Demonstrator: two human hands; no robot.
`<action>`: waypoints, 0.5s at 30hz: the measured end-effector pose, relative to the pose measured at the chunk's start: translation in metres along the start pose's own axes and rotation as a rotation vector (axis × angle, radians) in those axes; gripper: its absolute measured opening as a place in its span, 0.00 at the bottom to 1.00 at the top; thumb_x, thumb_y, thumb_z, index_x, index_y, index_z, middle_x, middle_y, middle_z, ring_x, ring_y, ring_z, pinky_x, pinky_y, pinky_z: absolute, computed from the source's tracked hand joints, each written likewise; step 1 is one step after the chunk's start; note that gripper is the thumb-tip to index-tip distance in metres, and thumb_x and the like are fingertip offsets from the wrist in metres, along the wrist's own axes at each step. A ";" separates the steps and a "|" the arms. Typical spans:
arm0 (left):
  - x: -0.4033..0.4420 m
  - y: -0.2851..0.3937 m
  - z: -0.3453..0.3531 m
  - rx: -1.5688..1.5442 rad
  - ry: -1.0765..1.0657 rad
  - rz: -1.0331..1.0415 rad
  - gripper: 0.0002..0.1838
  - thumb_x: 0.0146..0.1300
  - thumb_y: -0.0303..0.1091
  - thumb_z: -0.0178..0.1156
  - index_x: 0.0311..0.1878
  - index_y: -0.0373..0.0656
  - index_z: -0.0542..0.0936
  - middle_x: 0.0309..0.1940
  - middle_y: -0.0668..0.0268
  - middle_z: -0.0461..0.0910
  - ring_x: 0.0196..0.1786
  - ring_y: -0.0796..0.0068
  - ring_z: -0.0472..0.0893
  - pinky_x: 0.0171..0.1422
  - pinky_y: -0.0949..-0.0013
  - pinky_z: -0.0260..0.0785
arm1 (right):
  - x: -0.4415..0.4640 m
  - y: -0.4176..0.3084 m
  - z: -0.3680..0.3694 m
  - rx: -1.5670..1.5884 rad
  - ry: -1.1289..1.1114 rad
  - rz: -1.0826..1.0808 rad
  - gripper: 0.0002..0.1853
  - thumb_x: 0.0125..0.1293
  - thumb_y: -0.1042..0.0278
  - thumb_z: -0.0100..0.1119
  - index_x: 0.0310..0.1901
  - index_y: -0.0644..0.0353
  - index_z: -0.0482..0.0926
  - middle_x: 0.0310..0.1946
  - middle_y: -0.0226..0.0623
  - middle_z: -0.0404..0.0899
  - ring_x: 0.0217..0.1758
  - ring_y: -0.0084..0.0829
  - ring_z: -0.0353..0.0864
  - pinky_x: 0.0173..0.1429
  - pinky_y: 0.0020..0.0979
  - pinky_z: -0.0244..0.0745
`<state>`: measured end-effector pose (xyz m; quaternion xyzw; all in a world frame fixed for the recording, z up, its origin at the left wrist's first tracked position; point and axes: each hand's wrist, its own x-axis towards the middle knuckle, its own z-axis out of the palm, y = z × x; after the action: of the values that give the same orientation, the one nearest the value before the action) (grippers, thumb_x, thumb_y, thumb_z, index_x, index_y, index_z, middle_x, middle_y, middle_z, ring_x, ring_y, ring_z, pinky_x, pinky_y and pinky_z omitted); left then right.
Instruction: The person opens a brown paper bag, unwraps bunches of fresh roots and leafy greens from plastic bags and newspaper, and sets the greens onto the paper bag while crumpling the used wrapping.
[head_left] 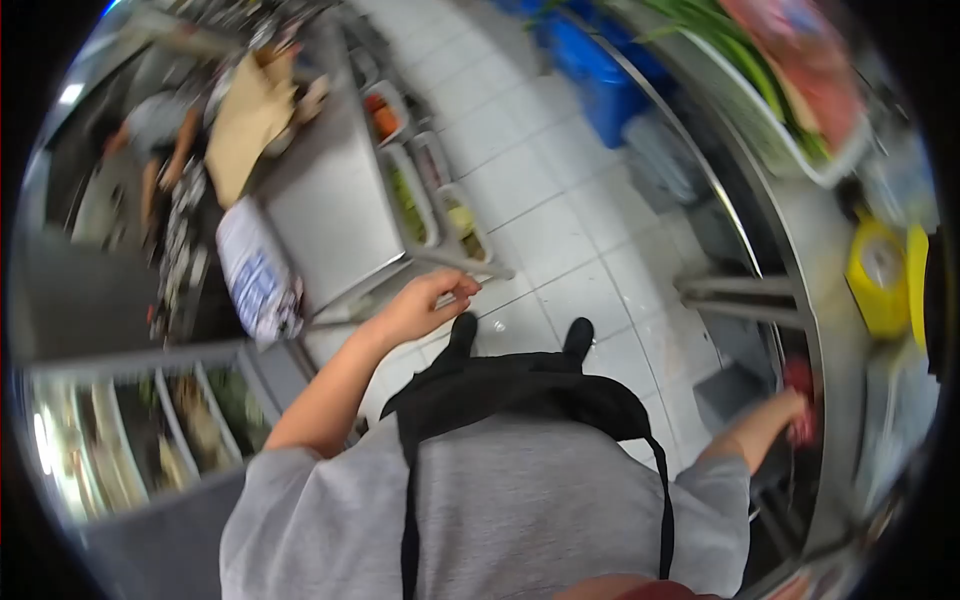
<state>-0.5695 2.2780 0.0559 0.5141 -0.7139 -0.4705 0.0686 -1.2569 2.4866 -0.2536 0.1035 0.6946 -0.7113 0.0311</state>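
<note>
My left hand (437, 302) hangs in the air near the front corner of a steel table (335, 200). Its fingers are loosely bent, and I see nothing in them. Low at the right, my right hand (790, 405) reaches to the edge of a steel counter (800, 255). It is closed on a blurred red thing (801, 375), whose kind I cannot make out. Close to the left hand are side containers, one with green pieces (408, 200) and one with pale yellow pieces (462, 222).
A white-and-blue package (258, 275) and brown paper (245, 130) lie on the left. On the right counter are a basket (825, 170) with long green vegetables and a yellow scale (880, 275). Blue bins (605, 90) stand below. Another person (160, 130) is at far left. The floor is tiled.
</note>
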 end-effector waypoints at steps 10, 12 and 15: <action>-0.060 -0.031 0.009 0.293 0.104 -0.163 0.10 0.59 0.30 0.57 0.44 0.40 0.77 0.39 0.60 0.79 0.44 0.61 0.78 0.50 0.64 0.70 | 0.103 0.036 0.018 -0.867 0.000 -0.541 0.15 0.55 0.59 0.56 0.37 0.62 0.80 0.36 0.47 0.81 0.39 0.48 0.80 0.40 0.47 0.75; -0.063 -0.025 0.003 0.280 0.160 -0.177 0.10 0.59 0.30 0.57 0.44 0.40 0.77 0.39 0.59 0.79 0.44 0.61 0.78 0.49 0.64 0.70 | 0.103 0.055 0.008 -0.996 0.046 -0.873 0.15 0.54 0.59 0.57 0.35 0.62 0.81 0.35 0.48 0.81 0.38 0.49 0.80 0.39 0.47 0.75; -0.081 -0.035 -0.004 0.251 0.243 -0.168 0.09 0.60 0.30 0.56 0.43 0.40 0.77 0.38 0.59 0.79 0.42 0.61 0.78 0.48 0.63 0.70 | -0.045 0.035 0.009 -0.863 0.198 -0.861 0.12 0.52 0.62 0.58 0.24 0.64 0.77 0.19 0.49 0.77 0.27 0.51 0.78 0.32 0.49 0.71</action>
<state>-0.5063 2.3392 0.0638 0.6296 -0.7079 -0.3162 0.0502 -1.2072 2.4722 -0.2793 -0.1427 0.8987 -0.3018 -0.2844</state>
